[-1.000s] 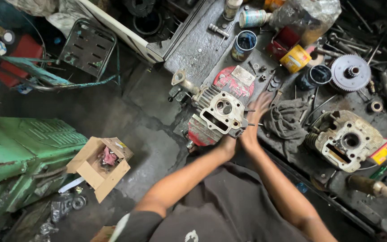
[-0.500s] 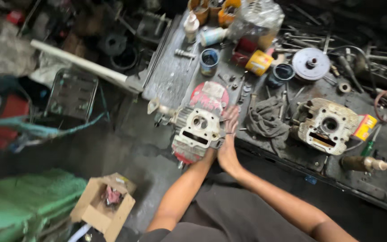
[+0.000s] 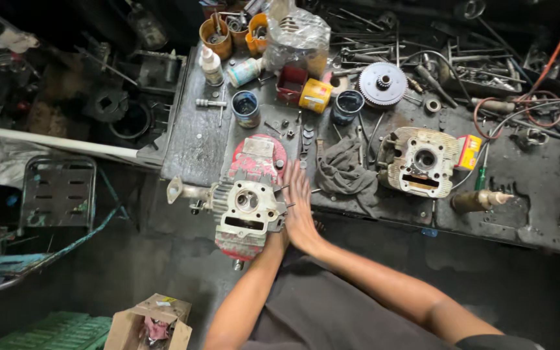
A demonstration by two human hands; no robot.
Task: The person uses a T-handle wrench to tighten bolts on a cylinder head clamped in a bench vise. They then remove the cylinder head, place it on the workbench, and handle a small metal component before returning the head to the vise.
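A grey engine cylinder head (image 3: pixel 247 210) lies on a red cover (image 3: pixel 258 155) at the front edge of the metal workbench (image 3: pixel 196 139), partly overhanging it. My right hand (image 3: pixel 298 204) lies flat against the head's right side, fingers straight and pointing away from me. My left hand (image 3: pixel 276 238) grips the head's lower right corner and is mostly hidden under my right hand. A dark grey rag (image 3: pixel 343 172) lies just right of my right hand.
A second, lighter cylinder head (image 3: pixel 419 162) sits further right beside a yellow-red box (image 3: pixel 468 152). A toothed gear (image 3: pixel 382 83), cans, bottles, cups and loose tools crowd the bench's back. A metal chair (image 3: pixel 56 191) stands left; an open cardboard box (image 3: pixel 150 323) sits on the floor.
My head has swung, so the bench now sits centred and square in view. Both hands have stayed at the cylinder head's right side, and my right fingers now lie straighter.
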